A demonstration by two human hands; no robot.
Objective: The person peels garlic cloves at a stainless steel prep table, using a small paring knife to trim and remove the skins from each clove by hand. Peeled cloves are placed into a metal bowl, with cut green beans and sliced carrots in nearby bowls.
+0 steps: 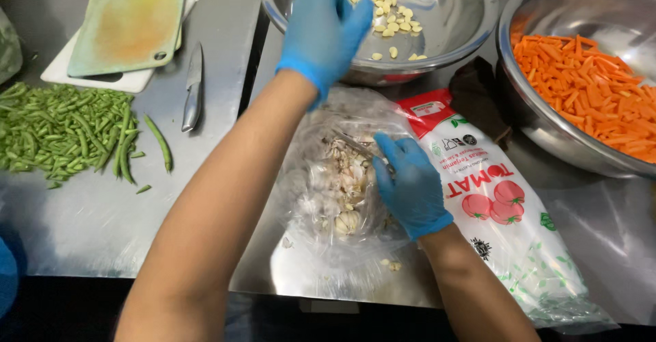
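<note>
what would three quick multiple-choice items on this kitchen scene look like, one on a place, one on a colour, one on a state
1. Where is the left hand?
A. over the bowl of peeled garlic cloves
B. on the green beans
C. flat on the cutting board

2. What colour are the gloves on both hands?
A. yellow
B. blue
C. white

3. What state are the carrots in?
A. whole and unpeeled
C. cut into sticks
B. grated to shreds

Answers:
1 A, the left hand reaches over the rim of the steel bowl holding pale cloves.
2 B, both the left hand and the right hand wear blue gloves.
3 C, the orange pieces in the right-hand bowl are short sticks.
</note>
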